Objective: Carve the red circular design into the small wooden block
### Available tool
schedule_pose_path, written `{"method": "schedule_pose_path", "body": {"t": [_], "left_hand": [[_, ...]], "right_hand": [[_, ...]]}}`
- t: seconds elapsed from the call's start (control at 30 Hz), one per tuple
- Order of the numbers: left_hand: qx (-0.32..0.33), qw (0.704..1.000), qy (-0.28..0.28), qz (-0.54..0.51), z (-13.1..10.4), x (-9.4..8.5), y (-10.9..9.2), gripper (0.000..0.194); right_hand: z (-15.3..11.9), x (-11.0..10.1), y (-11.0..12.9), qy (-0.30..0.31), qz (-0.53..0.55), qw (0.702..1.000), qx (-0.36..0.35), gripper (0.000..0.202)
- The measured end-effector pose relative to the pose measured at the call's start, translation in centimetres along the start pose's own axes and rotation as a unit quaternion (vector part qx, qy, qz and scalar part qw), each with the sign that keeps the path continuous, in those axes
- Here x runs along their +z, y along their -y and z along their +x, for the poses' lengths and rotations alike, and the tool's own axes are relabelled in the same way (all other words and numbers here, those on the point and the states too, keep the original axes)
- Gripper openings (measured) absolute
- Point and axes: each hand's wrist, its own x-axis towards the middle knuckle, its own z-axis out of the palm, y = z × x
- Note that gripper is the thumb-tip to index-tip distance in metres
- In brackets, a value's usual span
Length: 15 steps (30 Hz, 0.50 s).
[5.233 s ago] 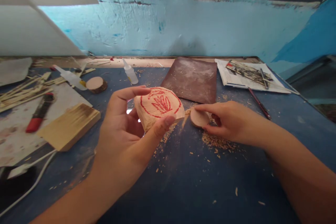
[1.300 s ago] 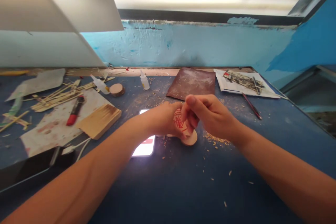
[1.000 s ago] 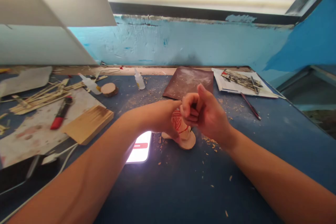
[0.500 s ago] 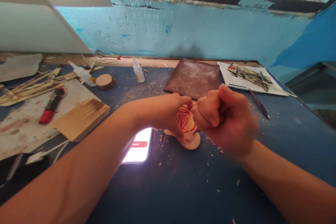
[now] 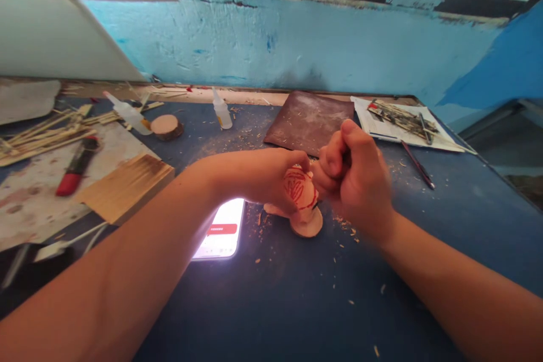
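My left hand (image 5: 280,178) grips a small carved wooden piece (image 5: 302,191) that has red lines drawn on its top. The piece has a rounded lower part and rests at or just above the blue table (image 5: 271,305). My right hand (image 5: 356,175) is closed in a fist against the right side of the piece, thumb pointing up. What its fingers wrap round is hidden. Wood shavings (image 5: 350,229) lie around both hands.
A lit phone (image 5: 223,232) lies under my left forearm. Leftward are a wood block (image 5: 125,189), a red-black marker (image 5: 78,167), a wood slice (image 5: 166,126) and glue bottles (image 5: 222,110). Behind sits brown sandpaper (image 5: 307,119); rightward, a pencil (image 5: 418,164) and paper with sticks (image 5: 407,121).
My right hand has shifted a little left and up beside the wooden piece. My left hand keeps its grip. The whole view has moved slightly.
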Motion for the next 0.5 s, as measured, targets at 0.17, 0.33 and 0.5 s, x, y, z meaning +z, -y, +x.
{"method": "schedule_pose_path", "body": {"t": [0.17, 0.33, 0.5], "left_hand": [[-0.027, 1.000, 0.009, 0.005, 0.2, 0.1, -0.2, 0.074], [-0.023, 1.000, -0.003, 0.003, 0.4, 0.3, -0.1, 0.076], [0.021, 0.999, 0.030, -0.022, 0.5, 0.4, 0.0, 0.050]], "right_hand": [[0.7, 0.0, 1.2, -0.027, 0.008, 0.999, 0.029, 0.060], [0.3, 0.4, 1.9, -0.001, 0.025, 1.000, 0.000, 0.059], [-0.2, 0.7, 0.6, 0.031, -0.004, 0.999, 0.018, 0.060]]}}
